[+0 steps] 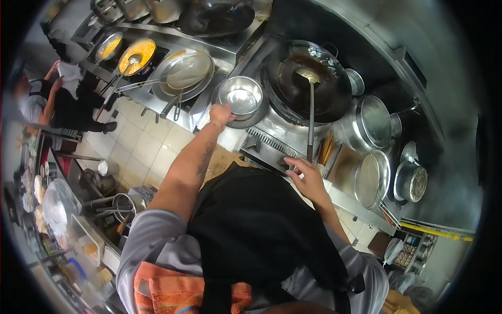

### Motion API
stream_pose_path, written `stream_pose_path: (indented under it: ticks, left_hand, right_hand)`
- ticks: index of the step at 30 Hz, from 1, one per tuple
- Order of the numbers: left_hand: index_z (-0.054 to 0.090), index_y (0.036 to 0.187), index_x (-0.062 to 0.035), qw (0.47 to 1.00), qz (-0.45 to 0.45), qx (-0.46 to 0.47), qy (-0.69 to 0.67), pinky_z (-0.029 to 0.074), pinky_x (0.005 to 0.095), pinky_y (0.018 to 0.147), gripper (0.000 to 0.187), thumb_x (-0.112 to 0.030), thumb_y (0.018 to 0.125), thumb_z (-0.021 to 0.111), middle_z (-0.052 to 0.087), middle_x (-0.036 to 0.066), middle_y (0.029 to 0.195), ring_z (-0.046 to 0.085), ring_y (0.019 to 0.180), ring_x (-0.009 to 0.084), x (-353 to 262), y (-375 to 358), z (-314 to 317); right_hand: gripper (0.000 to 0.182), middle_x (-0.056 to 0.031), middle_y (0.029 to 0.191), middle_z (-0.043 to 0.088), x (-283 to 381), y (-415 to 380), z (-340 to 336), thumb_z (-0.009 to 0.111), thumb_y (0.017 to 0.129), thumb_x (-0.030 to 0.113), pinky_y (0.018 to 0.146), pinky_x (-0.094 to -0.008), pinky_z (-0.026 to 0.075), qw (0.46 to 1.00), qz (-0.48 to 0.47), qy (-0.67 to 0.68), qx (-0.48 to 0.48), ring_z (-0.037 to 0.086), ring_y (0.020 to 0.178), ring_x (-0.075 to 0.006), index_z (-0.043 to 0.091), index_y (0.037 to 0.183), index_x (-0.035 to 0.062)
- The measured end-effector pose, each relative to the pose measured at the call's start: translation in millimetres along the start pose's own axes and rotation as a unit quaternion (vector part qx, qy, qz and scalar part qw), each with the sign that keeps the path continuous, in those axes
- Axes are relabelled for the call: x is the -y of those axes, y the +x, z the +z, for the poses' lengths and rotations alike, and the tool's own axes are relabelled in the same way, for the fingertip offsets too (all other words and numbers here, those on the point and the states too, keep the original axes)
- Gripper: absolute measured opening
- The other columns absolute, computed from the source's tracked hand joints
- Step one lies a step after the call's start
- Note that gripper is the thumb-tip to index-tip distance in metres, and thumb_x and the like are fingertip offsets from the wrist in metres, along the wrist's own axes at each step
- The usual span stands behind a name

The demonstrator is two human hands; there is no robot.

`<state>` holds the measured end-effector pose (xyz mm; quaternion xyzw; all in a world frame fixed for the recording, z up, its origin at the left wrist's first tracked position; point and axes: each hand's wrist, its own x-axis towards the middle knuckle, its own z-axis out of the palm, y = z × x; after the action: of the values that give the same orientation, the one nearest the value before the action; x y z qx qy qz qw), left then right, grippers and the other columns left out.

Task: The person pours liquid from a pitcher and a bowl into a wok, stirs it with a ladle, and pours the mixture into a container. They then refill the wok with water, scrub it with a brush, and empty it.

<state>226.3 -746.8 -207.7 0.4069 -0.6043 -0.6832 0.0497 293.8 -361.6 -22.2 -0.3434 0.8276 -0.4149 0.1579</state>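
My left hand (221, 114) is closed on the near rim of a shiny metal bowl (241, 95), which is over a dark round pan at the middle of the stove. My right hand (305, 177) is beside the end of a long ladle handle, with its fingers apart and nothing seen in them. The ladle (307, 76) rests with its head inside a large dark wok (329, 94). Just right of my right hand stands a bundle of thin sticks (328, 149).
Pans of yellow food (137, 56) and a strainer (187, 71) over a pan lie at the upper left. Metal pots (374, 121) and a round sieve (368, 180) are at the right. Another person (42, 99) stands at the far left, holding a white cloth.
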Motion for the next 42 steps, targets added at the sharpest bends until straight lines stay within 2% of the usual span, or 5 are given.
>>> stream_pose_path:
  ticks: [16, 22, 28, 36, 42]
  left_hand:
    - [0.070, 0.123, -0.0002, 0.868, 0.294, -0.396, 0.051, 0.059, 0.0345, 0.079, 0.044, -0.035, 0.097, 0.076, 0.077, 0.014, 0.105, 0.074, 0.090, 0.0187, -49, -270, -269]
    - [0.065, 0.125, 0.0026, 0.415, 0.308, -0.816, 0.259, 0.058, 0.0391, 0.078, 0.041, -0.022, 0.096, 0.077, 0.072, 0.019, 0.108, 0.071, 0.088, 0.0278, -33, -567, -507]
    - [0.070, 0.104, 0.0059, 0.020, -0.279, -0.888, 0.365, 0.052, 0.0538, 0.092, 0.060, -0.053, 0.095, 0.066, 0.070, 0.028, 0.107, 0.067, 0.104, 0.0426, 46, -898, -591]
    - [0.079, 0.111, -0.0028, 0.436, -0.477, -0.700, 0.303, 0.055, 0.0522, 0.096, 0.060, -0.053, 0.102, 0.047, 0.076, 0.023, 0.121, 0.072, 0.108, 0.0422, 178, -1116, -677]
    - [0.061, 0.141, 0.0020, 0.405, 0.233, -0.859, 0.211, 0.051, 0.0410, 0.101, 0.058, -0.042, 0.102, 0.063, 0.065, 0.019, 0.137, 0.061, 0.121, 0.0240, 95, -827, -578]
  right_hand:
    - [0.039, -0.0164, 0.119, 0.076, 17, 125, 90, 0.067, 0.097, 0.008, 0.082, -0.0340, 0.057, 0.965, -0.199, -0.007, 0.173, 0.073, 0.100, -0.0234, 0.068, 0.135, 0.0019]
    - [0.042, -0.0124, 0.109, 0.076, 109, 158, 224, 0.068, 0.095, 0.006, 0.075, -0.0324, 0.053, 0.916, -0.266, 0.005, 0.300, 0.067, 0.086, -0.0188, 0.068, 0.136, 0.0047]
    - [0.039, -0.0134, 0.103, 0.071, 205, 139, 322, 0.070, 0.093, 0.005, 0.076, -0.0350, 0.054, 0.848, -0.362, 0.017, 0.387, 0.067, 0.086, -0.0226, 0.069, 0.132, 0.0036]
    - [0.044, -0.0147, 0.109, 0.072, 253, 119, 360, 0.071, 0.090, 0.003, 0.076, -0.0367, 0.056, 0.814, -0.421, -0.066, 0.394, 0.066, 0.080, -0.0287, 0.067, 0.134, 0.0064]
    - [0.044, -0.0105, 0.125, 0.071, 246, 115, 327, 0.069, 0.097, 0.024, 0.095, -0.0455, 0.057, 0.862, -0.345, -0.131, 0.348, 0.068, 0.116, -0.0341, 0.063, 0.141, 0.0215]
